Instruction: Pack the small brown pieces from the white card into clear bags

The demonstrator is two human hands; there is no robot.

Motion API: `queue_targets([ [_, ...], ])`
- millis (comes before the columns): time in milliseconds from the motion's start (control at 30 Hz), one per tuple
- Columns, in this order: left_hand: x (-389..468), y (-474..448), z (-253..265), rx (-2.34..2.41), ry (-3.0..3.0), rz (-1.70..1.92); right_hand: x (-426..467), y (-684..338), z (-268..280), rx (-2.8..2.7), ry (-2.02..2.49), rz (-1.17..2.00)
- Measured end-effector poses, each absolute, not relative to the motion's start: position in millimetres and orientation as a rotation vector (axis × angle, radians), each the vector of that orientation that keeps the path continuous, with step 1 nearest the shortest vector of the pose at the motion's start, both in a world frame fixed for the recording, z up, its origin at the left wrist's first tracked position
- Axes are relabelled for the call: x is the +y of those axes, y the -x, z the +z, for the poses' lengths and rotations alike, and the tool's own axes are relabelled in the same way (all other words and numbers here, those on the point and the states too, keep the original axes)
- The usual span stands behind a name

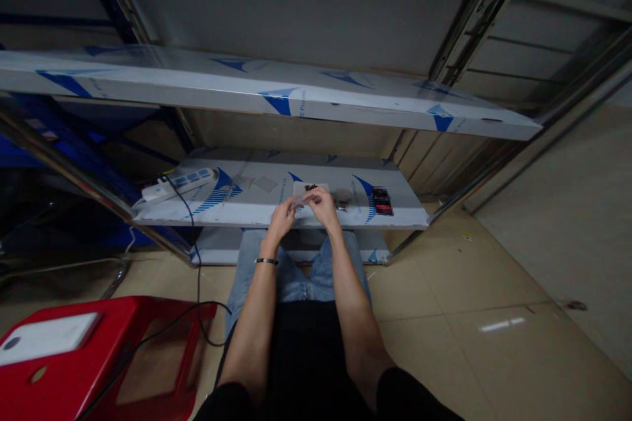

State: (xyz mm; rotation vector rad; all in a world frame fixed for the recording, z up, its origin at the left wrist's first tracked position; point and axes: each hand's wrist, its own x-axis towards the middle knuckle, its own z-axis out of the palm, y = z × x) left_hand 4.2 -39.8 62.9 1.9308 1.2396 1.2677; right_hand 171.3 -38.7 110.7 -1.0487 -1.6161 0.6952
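Over the front edge of the lower shelf (237,217), my left hand (282,218) and my right hand (323,206) meet with their fingers closed. Between the fingertips they pinch a small pale, see-through piece (300,200), which looks like thin plastic; its exact kind is too small to make out. Just behind the hands lies a white sheet (320,187) with small dark bits (310,188) on it, partly hidden by my fingers. Right of my right hand is a clear plastic wrapper (342,196). Farther right lies a dark and red pack (382,201).
A white power strip (190,179) with a black cable (198,276) sits at the shelf's left end. The upper shelf (296,99) crosses above my hands. A red stool (128,322) carrying a white device (49,339) stands at the left.
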Motion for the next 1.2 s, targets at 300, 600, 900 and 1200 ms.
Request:
queue_targets([
  [300,-42.1,-2.1,77.5,1.046,-1.906,1.233,-46.1,-158.7,117.3,-1.82,0.984,0.472],
  [600,-42.9,5.7,83.9,1.025,-1.921,1.091,-52.7,-146.2,116.7,-2.053,1.065,0.365],
  [900,-41.5,23.8,81.1,1.075,-1.924,0.925,-51.4,-137.4,104.9,-2.058,0.998,0.641],
  [1200,-36.1,20.4,65.0,1.098,-1.927,0.914,-53.1,-133.5,94.8,-2.027,1.025,0.925],
])
